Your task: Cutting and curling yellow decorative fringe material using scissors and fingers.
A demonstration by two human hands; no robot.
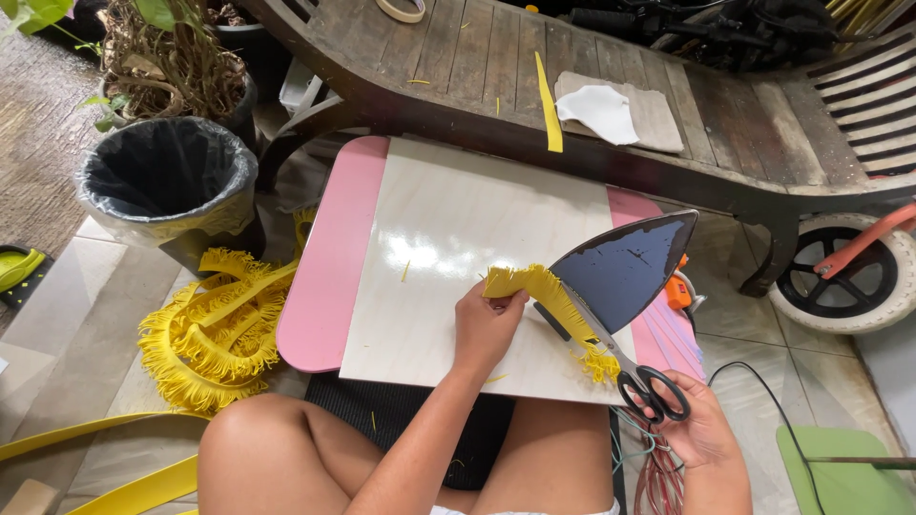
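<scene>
Yellow fringed strip (553, 303), paper or foam by the look of it: you hold it over the pale board (448, 257) that lies on the pink surface (329, 277) across your lap. One head view only.

Left hand (485, 329): your grip pinches the upper end of the strip, fingers curled around it, thumb side toward the board.

Right hand (695, 424): your fingers are threaded through the black handles of the scissors (625, 367) and closed about them; the blades point up along the strip's fringed edge, though whether they are parted is hard to tell, as the strip covers them.

Dark blue iron-shaped sheet (625, 269): stands tilted just beside the scissors, tip toward the upper right.

Fringed yellow coils (215, 329): heaped on the floor at your left knee, beside a black-lined bin (167, 176).

Wooden lounger (592, 76): beyond the board, carrying a plain yellow strip (548, 105), a white cloth (599, 113) and a roll of tape (401, 10).

Wheel (840, 277): white-tyred, at far right.
</scene>
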